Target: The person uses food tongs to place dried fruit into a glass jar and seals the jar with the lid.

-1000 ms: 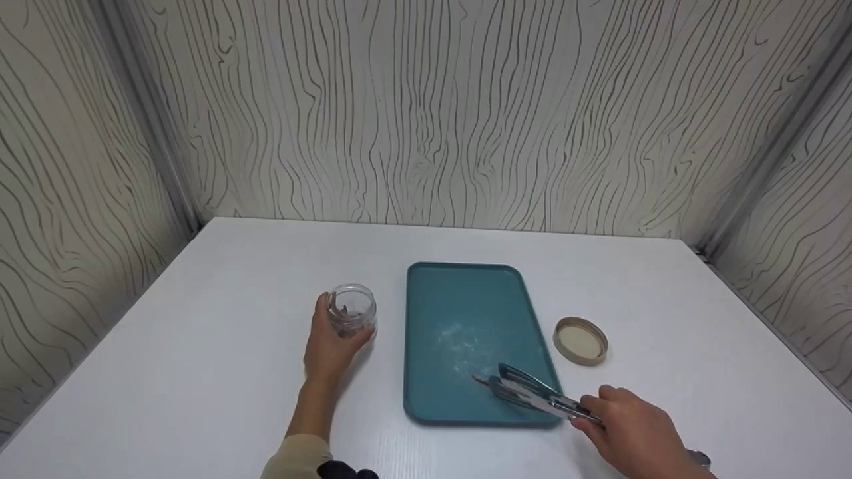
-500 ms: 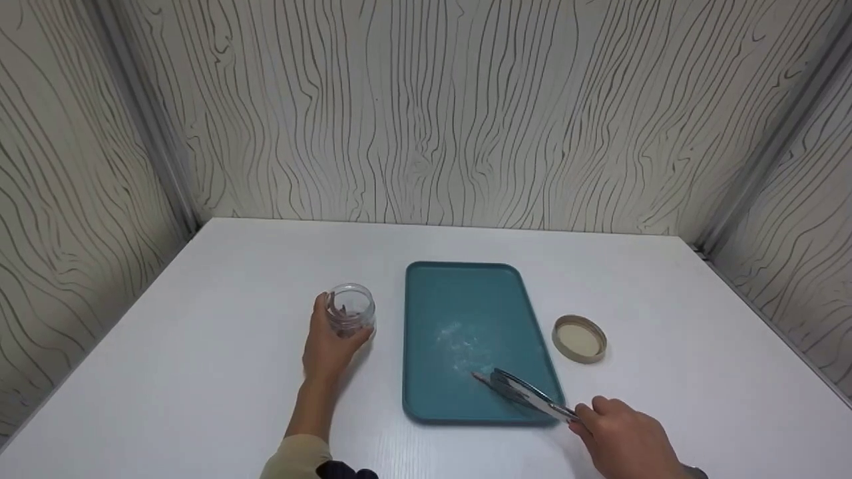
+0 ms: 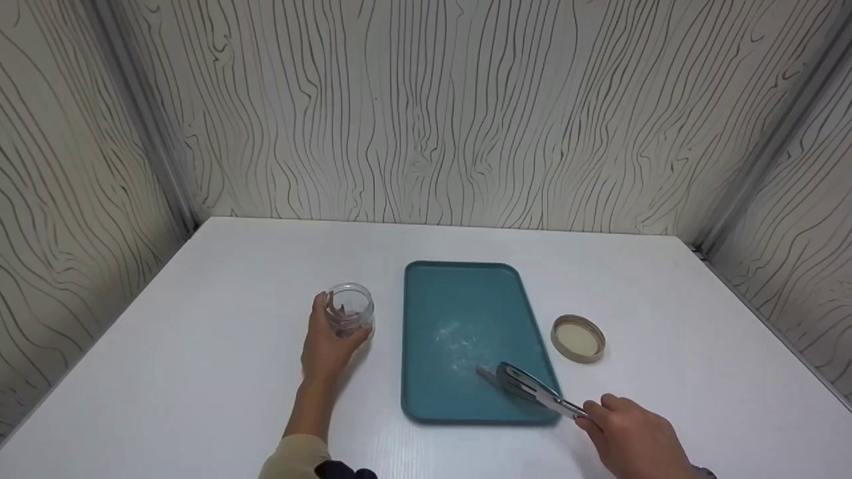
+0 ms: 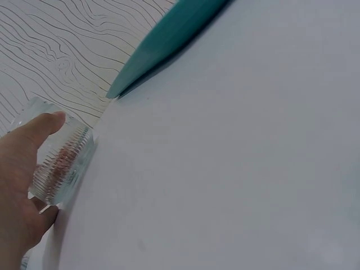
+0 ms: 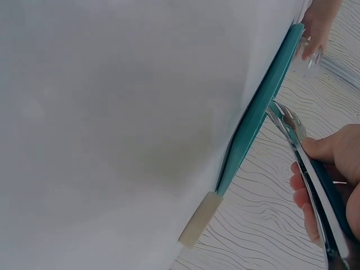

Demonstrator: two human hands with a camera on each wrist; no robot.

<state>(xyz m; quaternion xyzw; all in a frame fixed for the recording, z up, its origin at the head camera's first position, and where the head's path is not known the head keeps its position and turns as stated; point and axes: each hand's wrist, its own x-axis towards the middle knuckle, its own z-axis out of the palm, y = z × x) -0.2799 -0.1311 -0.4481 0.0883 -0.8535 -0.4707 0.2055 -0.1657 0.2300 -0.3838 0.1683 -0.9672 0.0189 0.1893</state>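
Note:
My left hand [image 3: 326, 346] holds a clear glass jar [image 3: 351, 309] upright, thumb and fingers round its side. Reddish-brown pieces [image 4: 62, 166] show through the ribbed glass in the left wrist view. My right hand [image 3: 632, 429] grips metal tongs [image 3: 542, 394], whose heads reach low over the near right part of a teal tray [image 3: 459, 286]. A small, thin brownish strip [image 3: 486, 374] lies at the tips of the tongs; whether they pinch it I cannot tell. The arms of the tongs run close together under my right thumb in the right wrist view.
A beige round lid [image 3: 578, 338] lies inside up, right of the tray. White powdery marks [image 3: 459, 342] spread over the tray's middle. The white table [image 3: 200, 319] meets wood-patterned panels [image 3: 426, 113] at the back and sides.
The tongs have closed from a wider spread, and their heads have moved slightly up and right. The strip's visible end has shifted slightly right. My left hand stays at the jar.

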